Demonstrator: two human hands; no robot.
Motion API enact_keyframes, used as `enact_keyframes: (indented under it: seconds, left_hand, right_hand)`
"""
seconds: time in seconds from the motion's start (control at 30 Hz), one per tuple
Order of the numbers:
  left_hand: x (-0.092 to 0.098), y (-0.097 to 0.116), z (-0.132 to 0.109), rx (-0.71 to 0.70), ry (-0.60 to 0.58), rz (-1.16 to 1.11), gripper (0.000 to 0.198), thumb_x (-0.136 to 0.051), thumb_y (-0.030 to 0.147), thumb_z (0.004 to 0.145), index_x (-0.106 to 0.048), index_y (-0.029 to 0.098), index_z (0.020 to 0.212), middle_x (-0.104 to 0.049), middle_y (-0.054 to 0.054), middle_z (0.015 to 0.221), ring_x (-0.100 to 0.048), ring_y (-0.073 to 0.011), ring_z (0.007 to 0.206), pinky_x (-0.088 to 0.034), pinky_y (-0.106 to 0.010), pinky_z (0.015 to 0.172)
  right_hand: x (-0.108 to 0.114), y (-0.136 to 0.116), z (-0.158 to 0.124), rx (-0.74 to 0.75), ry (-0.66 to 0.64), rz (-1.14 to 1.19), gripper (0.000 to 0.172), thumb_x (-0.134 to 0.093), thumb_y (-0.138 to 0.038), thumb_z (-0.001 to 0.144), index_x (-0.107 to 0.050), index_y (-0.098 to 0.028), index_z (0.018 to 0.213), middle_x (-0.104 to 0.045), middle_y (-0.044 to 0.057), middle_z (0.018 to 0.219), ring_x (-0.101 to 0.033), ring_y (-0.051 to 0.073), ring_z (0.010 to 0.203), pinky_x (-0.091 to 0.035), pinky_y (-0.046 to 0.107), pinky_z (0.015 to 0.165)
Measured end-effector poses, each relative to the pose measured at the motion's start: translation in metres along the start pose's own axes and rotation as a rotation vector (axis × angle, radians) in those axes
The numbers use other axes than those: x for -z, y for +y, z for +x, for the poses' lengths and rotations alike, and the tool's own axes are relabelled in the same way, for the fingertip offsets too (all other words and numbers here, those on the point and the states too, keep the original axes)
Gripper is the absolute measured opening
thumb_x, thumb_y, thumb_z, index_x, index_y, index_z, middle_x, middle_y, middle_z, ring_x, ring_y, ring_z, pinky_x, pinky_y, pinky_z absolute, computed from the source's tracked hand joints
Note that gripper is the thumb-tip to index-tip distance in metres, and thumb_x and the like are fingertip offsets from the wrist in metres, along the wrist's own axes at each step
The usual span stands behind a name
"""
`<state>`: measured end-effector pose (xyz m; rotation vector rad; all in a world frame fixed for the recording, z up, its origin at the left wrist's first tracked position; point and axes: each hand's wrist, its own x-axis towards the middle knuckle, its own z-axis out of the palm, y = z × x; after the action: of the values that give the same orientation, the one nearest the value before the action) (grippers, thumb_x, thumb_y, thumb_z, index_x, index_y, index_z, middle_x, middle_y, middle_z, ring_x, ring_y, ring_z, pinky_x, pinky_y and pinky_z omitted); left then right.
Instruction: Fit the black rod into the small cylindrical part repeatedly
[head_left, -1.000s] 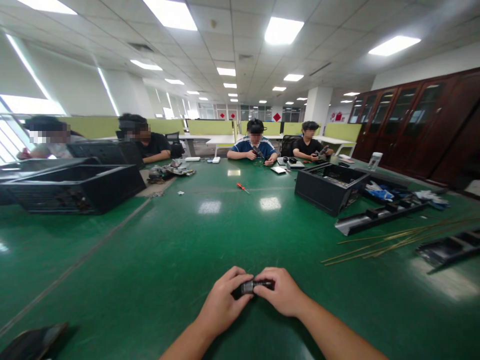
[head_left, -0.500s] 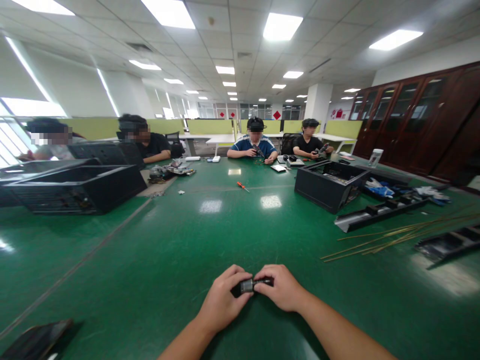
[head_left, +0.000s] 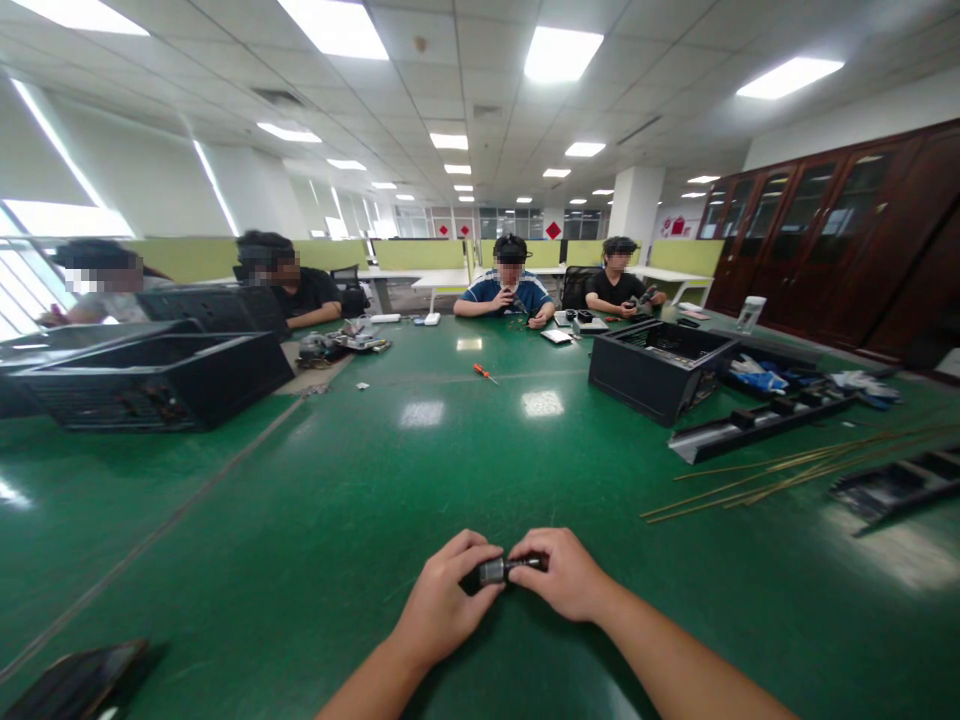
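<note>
Green worktable [head_left: 420, 470], open office. At 6 o'clock, left hand [head_left: 442, 600] and right hand [head_left: 566, 580] both closed on small black-and-silver part [head_left: 501, 571], pinching opposite ends just above the surface. Since a second ago: hands barely shifted, grip unchanged, handling continues in place. Black computer case [head_left: 652, 375] at 2 o'clock, well apart.

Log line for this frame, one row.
left hand: grips small black-and-silver part | right hand: grips same part | surface: green table

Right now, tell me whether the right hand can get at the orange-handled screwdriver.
Probably not without leaning. Bare green table lies between, so nothing blocks it, but the screwdriver sits far out, and the right hand, with the left hand, grips a small dark part.
</note>
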<state>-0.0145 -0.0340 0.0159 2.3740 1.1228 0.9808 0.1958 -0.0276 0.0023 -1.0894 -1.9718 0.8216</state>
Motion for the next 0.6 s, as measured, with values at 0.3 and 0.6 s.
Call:
enact_keyframes:
  seconds: [0.3,0.6]
  left_hand:
    - [-0.0001,-0.0002,0.0026,-0.015,0.026,0.016,0.024,-0.066,0.02,0.08,-0.07,0.022,0.104,-0.066,-0.006,0.095,-0.066,-0.017,0.087,-0.055,-0.027,0.079]
    - [-0.0019,-0.0002,0.0015,0.002,0.012,0.003,0.024,-0.066,0.022,0.081,-0.07,0.022,0.104,-0.066,-0.006,0.096,-0.066,-0.0172,0.088,-0.055,-0.029,0.08]
  right_hand:
    - [-0.0047,0.0008,0.0005,-0.064,0.046,0.062,0.014,-0.069,-0.022,0.079,-0.075,-0.021,0.092,-0.073,0.002,0.086,-0.065,0.018,0.08,-0.047,0.028,0.073]
    - [-0.0051,0.0001,0.0006,-0.026,0.03,0.041,0.013,-0.07,-0.024,0.08,-0.076,-0.021,0.091,-0.074,0.003,0.086,-0.066,0.018,0.078,-0.046,0.027,0.072]
